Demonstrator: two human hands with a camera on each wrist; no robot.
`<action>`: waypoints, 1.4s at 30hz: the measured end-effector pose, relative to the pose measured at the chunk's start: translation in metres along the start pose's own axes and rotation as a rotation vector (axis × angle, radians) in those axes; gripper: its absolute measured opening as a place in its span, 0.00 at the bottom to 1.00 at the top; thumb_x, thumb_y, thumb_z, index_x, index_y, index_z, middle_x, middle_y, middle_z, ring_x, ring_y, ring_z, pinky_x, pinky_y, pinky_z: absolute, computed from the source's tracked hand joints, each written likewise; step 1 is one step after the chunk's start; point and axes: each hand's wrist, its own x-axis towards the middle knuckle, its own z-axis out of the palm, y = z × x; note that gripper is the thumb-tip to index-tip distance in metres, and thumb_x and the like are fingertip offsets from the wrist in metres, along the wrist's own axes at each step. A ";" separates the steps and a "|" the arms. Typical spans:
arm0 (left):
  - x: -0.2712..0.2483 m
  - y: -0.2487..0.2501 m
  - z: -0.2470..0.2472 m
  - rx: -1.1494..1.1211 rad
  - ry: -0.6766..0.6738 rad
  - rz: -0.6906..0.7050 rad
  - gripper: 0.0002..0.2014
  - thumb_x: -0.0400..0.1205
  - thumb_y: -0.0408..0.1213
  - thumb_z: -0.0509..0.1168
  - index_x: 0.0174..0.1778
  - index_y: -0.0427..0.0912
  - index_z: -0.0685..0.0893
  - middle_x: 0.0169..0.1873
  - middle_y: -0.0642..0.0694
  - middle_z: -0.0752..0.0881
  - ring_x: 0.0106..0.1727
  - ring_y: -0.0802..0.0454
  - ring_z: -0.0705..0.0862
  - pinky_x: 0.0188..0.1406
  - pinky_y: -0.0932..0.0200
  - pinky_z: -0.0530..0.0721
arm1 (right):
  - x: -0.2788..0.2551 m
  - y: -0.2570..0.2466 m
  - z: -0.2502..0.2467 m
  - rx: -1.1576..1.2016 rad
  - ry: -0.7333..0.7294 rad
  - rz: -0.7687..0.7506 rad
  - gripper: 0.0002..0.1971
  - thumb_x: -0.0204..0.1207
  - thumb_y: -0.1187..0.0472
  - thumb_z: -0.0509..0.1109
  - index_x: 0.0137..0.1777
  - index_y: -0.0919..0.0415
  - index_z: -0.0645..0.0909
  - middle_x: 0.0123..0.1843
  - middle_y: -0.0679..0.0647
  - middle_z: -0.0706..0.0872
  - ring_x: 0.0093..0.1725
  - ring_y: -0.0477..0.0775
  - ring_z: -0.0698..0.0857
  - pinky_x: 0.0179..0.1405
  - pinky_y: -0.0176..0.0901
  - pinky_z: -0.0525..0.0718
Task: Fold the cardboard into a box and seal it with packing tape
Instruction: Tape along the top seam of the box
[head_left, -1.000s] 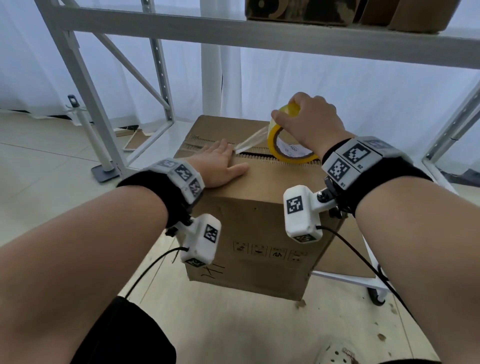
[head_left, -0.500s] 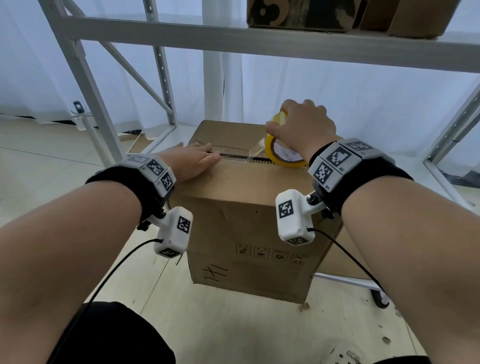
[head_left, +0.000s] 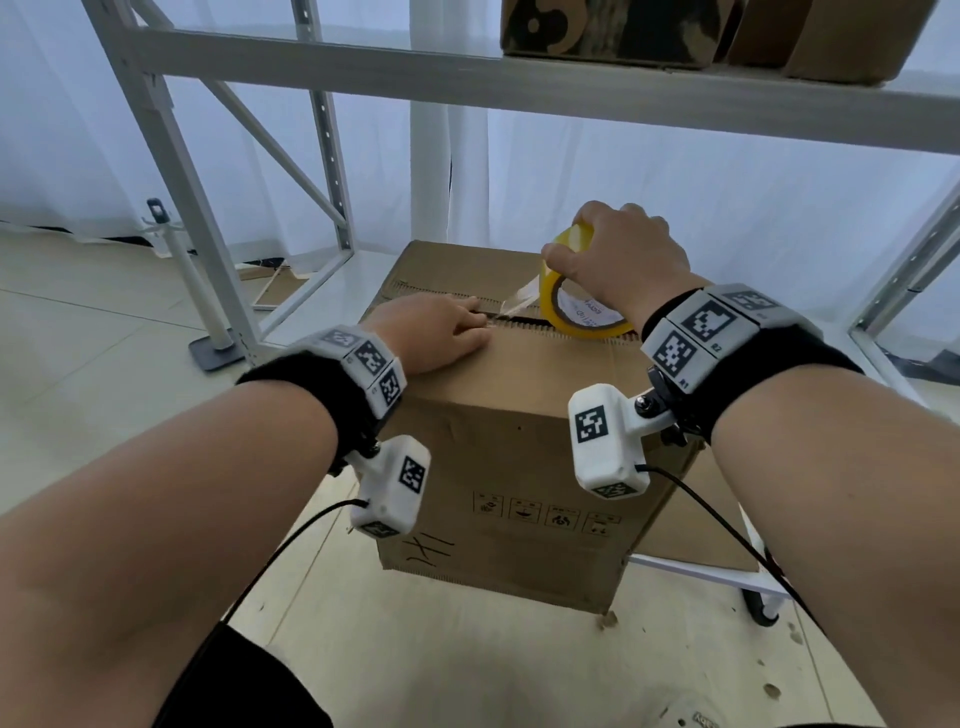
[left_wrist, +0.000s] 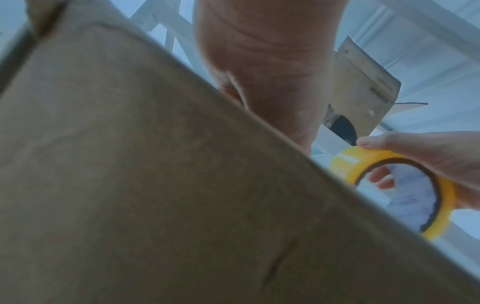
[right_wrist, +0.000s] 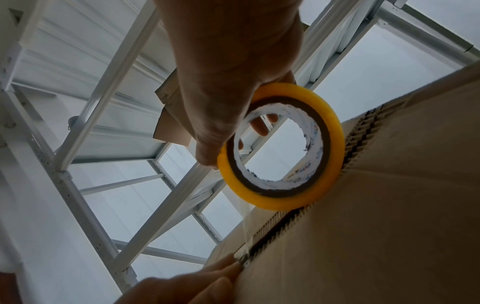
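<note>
We grasp the yellow packing tape roll (head_left: 574, 299) in our right hand (head_left: 621, 260), standing on the brown cardboard box (head_left: 519, 441) seam, our left hand (head_left: 431, 332) flat, fingers pressing the clear tape strip (head_left: 514, 301) end just left of the roll.

Soft daylight through the white curtains (head_left: 675, 171), barely any shadows. Left wrist view's dim and blurry, edges bend fisheye-style.

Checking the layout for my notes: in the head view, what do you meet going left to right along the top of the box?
Left hand pressing the cardboard box → stretched clear tape strip → yellow tape roll → right hand gripping it.
</note>
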 end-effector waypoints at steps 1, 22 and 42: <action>-0.001 -0.003 0.001 0.001 0.042 -0.027 0.24 0.86 0.56 0.49 0.76 0.54 0.73 0.79 0.59 0.63 0.77 0.52 0.69 0.74 0.53 0.66 | 0.000 0.001 0.000 0.010 0.004 0.003 0.27 0.77 0.38 0.60 0.72 0.51 0.70 0.66 0.59 0.74 0.69 0.63 0.70 0.59 0.59 0.74; 0.028 0.028 0.010 -0.042 0.018 -0.112 0.40 0.81 0.67 0.44 0.83 0.44 0.53 0.81 0.47 0.55 0.82 0.45 0.54 0.80 0.46 0.53 | 0.006 0.018 0.000 0.482 0.101 0.138 0.34 0.77 0.39 0.65 0.72 0.64 0.71 0.68 0.57 0.77 0.59 0.52 0.72 0.52 0.43 0.69; 0.022 0.028 0.016 -0.165 0.066 -0.111 0.41 0.81 0.66 0.50 0.83 0.43 0.51 0.83 0.46 0.54 0.82 0.49 0.56 0.79 0.53 0.56 | 0.011 0.015 -0.003 0.308 0.119 0.071 0.21 0.72 0.40 0.68 0.42 0.59 0.73 0.32 0.48 0.70 0.40 0.54 0.74 0.33 0.42 0.67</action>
